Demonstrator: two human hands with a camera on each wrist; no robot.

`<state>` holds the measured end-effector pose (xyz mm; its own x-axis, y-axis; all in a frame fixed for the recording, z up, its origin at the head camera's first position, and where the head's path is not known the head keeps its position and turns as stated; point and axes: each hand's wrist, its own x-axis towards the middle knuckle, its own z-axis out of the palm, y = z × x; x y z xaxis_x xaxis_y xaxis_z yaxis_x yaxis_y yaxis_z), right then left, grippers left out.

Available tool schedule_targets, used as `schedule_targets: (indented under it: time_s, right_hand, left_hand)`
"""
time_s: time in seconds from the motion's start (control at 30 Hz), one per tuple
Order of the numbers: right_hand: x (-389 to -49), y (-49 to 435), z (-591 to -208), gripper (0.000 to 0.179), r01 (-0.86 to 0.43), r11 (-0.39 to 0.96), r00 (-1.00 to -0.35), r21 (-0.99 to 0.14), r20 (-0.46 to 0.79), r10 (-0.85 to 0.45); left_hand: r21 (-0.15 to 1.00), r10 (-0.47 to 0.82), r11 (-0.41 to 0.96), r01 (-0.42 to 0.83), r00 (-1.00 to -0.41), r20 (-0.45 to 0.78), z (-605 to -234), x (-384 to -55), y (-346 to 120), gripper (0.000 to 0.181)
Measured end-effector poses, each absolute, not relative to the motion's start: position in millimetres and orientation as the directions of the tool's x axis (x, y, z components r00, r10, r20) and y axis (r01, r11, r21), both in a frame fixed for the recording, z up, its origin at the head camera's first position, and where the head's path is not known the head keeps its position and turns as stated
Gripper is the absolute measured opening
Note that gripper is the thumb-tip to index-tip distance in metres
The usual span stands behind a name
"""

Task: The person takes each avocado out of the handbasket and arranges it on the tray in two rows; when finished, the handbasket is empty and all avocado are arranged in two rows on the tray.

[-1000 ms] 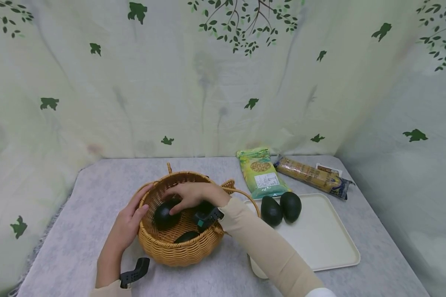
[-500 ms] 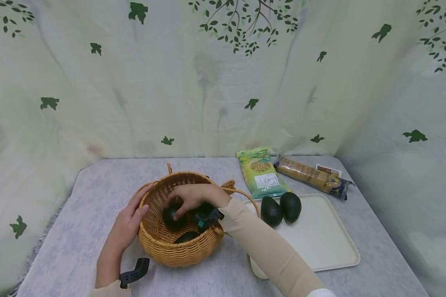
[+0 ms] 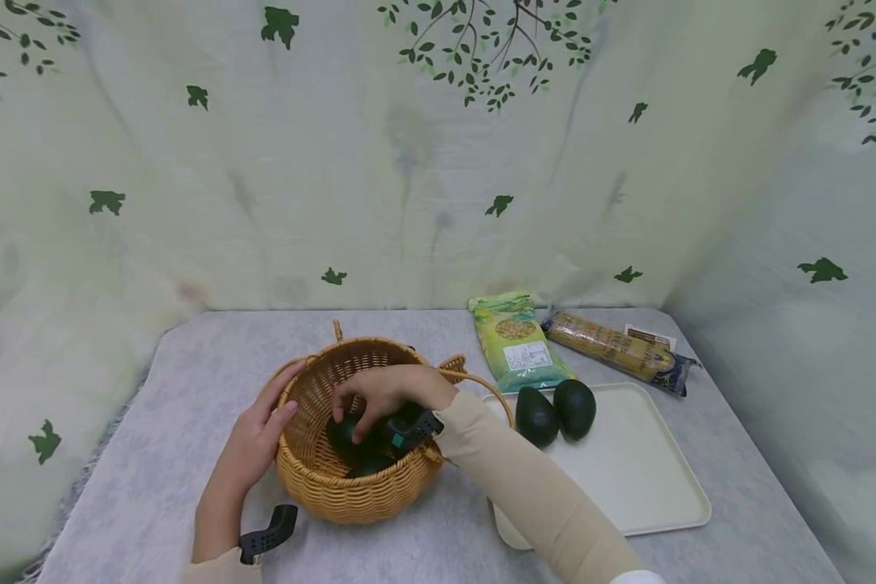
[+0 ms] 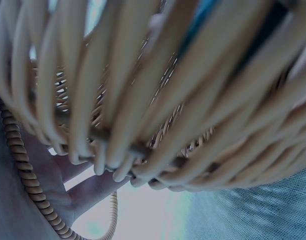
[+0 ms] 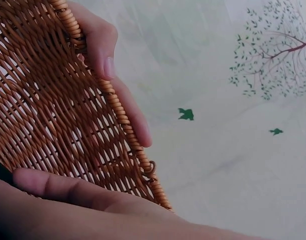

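A round wicker basket (image 3: 350, 499) stands on the cloth-covered table. My left hand (image 3: 251, 438) grips its left rim, thumb over the edge and fingers along the outside, as the right wrist view also shows. Down inside the basket, my right hand (image 3: 390, 389) holds a dark green avocado (image 3: 341, 438), its fingers and thumb bent over the top. Another avocado (image 3: 371, 465) lies nearer the front wall, partly covered. The right wrist hides the basket's right interior. From the left wrist view, the woven wall (image 4: 143, 110) fills most of the picture.
A white tray (image 3: 642, 478) sits to the right, under my right forearm, with two avocados (image 3: 536, 417) at its back left. Behind it lie a green-yellow bag (image 3: 518, 341), a long clear packet (image 3: 613, 349) and a small label card (image 3: 651, 336). The basket's handle (image 3: 492, 389) leans toward the tray.
My right hand has shifted the avocado rightward and toward the front inside the basket, close against the other one. The left hand keeps its place on the rim.
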<state>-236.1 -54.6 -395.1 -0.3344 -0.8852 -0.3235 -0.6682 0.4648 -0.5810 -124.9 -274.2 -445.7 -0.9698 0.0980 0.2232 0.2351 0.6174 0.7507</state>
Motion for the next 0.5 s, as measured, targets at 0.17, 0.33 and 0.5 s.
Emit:
schedule_targets:
  time_s: [0.17,0.33,0.5]
  right_hand:
    - [-234.1,-51.4,-395.0,0.054,-0.683,0.464,-0.304,-0.564,-0.358,-0.883]
    - [-233.5,-52.2,-395.4,0.061,-0.698,0.465,-0.268,-0.544,-0.404,-0.875]
    - [-232.4,-53.2,-396.3,0.067,-0.680,0.496,-0.284,-0.540,-0.429,-0.857]
  left_hand:
    - [0.741,0.101,0.629,0.235,-0.970,0.222,-445.0,-126.5,-271.3,0.054]
    - [0.737,0.098,0.635,0.233,-0.970,0.222,-443.8,-125.8,-270.9,0.054]
    - [0.744,0.090,0.633,0.214,-0.975,0.204,-443.8,-123.6,-272.9,0.054]
